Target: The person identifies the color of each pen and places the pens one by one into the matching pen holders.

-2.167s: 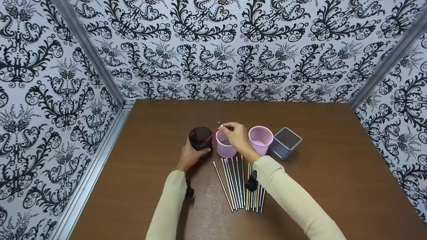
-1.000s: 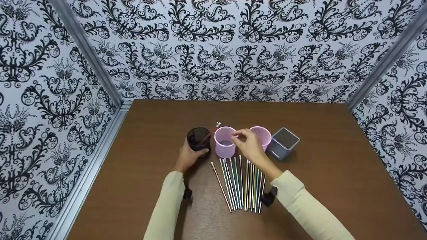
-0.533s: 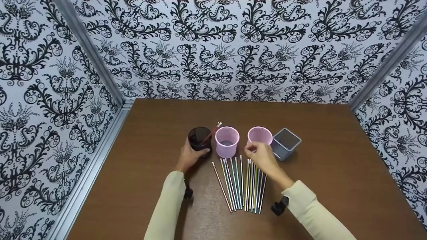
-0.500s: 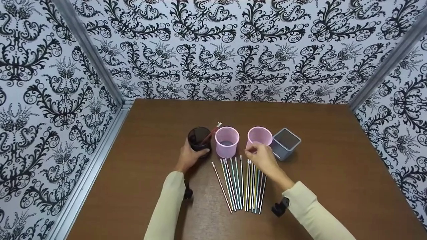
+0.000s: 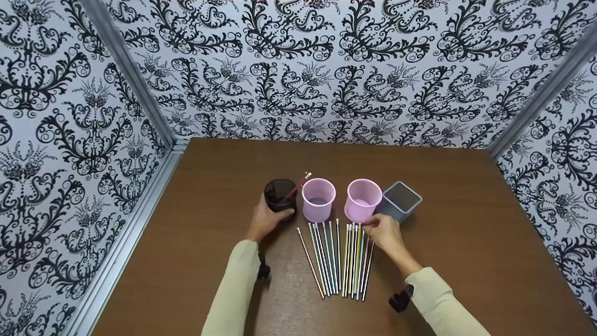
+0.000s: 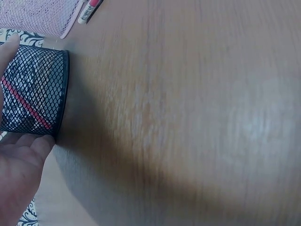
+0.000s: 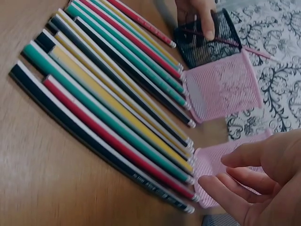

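My left hand (image 5: 268, 218) grips the black mesh pencil cup (image 6: 55, 77) around its side, thumb toward the front. Inside that cup a red pencil (image 5: 298, 185) leans to the right, its white-tipped end above the rim. My right hand (image 5: 388, 234) is over the eraser ends of the right-hand row of pencils (image 7: 127, 122), just in front of the right pink cup (image 5: 360, 212). In the right wrist view its thumb and fingers stand apart, with nothing between them. Red, green, yellow and black striped pencils lie there side by side.
A second pink mesh cup (image 5: 318, 212) stands between the black cup and the right pink one. Behind my right hand is a grey square container (image 5: 391, 211). More pencils (image 5: 326, 261) lie left of centre on the brown table (image 5: 224, 172). Patterned walls enclose the back and sides.
My right hand has let go of the red pencil in the black cup and moved right and toward me, down to the right-hand pencils. The left hand has stayed on the cup.
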